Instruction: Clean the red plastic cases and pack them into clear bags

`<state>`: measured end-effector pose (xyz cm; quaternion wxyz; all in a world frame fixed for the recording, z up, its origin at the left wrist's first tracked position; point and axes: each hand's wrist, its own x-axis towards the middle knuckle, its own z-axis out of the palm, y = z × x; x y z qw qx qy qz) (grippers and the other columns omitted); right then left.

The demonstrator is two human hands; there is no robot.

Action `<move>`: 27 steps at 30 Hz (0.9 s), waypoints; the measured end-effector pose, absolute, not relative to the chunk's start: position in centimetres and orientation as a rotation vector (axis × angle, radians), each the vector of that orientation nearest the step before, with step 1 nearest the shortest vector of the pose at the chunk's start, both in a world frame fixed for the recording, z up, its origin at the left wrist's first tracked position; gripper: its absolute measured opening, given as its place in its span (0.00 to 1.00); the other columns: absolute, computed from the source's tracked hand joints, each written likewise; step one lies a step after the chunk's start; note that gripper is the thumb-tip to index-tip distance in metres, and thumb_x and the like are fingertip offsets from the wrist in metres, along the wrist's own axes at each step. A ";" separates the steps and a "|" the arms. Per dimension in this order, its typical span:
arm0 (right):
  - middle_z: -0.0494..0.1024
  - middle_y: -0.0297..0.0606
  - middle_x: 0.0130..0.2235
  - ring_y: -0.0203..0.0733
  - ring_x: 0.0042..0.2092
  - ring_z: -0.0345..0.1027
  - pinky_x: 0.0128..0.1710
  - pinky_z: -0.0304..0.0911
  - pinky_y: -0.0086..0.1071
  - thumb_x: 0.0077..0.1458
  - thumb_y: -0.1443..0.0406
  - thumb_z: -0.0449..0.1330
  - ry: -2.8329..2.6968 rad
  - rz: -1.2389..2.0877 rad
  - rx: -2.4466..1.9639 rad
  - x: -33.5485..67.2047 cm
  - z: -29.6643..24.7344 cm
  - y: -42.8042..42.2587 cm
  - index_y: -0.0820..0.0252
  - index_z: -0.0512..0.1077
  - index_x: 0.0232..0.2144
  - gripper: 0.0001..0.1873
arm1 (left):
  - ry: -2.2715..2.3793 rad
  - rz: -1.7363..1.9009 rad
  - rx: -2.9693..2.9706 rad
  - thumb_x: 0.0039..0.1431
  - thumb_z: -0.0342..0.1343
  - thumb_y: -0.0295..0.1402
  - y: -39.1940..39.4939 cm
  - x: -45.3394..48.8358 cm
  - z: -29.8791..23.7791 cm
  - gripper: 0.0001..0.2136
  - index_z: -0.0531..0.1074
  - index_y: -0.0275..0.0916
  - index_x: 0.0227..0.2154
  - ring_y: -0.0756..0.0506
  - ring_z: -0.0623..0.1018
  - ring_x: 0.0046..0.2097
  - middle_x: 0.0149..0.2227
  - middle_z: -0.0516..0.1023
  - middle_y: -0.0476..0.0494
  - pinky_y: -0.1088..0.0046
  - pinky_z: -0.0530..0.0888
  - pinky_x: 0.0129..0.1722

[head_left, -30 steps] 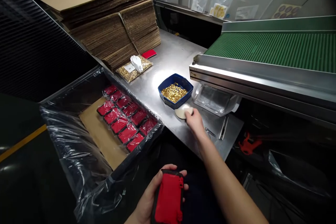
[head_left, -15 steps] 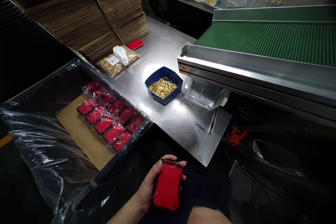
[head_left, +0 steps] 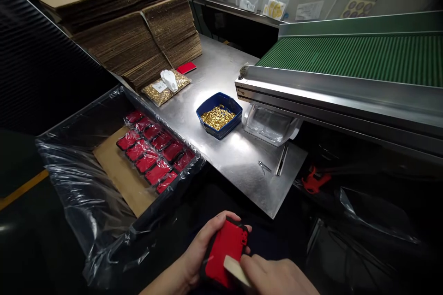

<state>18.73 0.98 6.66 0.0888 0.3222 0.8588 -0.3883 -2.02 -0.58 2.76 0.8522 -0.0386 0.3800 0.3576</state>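
Observation:
At the bottom of the view my left hand (head_left: 195, 251) is closed round a red part with a black rim (head_left: 225, 251), held in front of me below the table edge. My right hand (head_left: 277, 276) is closed on a small pale flat piece (head_left: 236, 270) and presses it against the lower right of the red part. Beyond the hands lies the steel table (head_left: 242, 166).
A blue tray of small gold pieces (head_left: 218, 116) sits mid-table, a bag of gold pieces (head_left: 165, 90) and flat cardboard stacks (head_left: 131, 23) behind it. A plastic-lined bin (head_left: 104, 184) on the left holds rows of red parts. A green conveyor (head_left: 353, 60) stands right.
My right hand left the table beside the blue tray with the pale piece and came down to the red part. The left hand has tilted the red part slightly.

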 end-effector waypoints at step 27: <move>0.86 0.36 0.41 0.47 0.36 0.84 0.20 0.44 0.33 0.57 0.70 0.59 2.209 -1.238 1.041 15.7 8.8 2.6 0.56 0.71 0.44 0.11 | 0.908 0.700 -0.185 0.69 0.54 0.48 -2.2 -2.0 1.5 0.19 0.75 0.36 0.46 0.38 0.84 0.43 0.48 0.85 0.28 0.60 0.77 0.48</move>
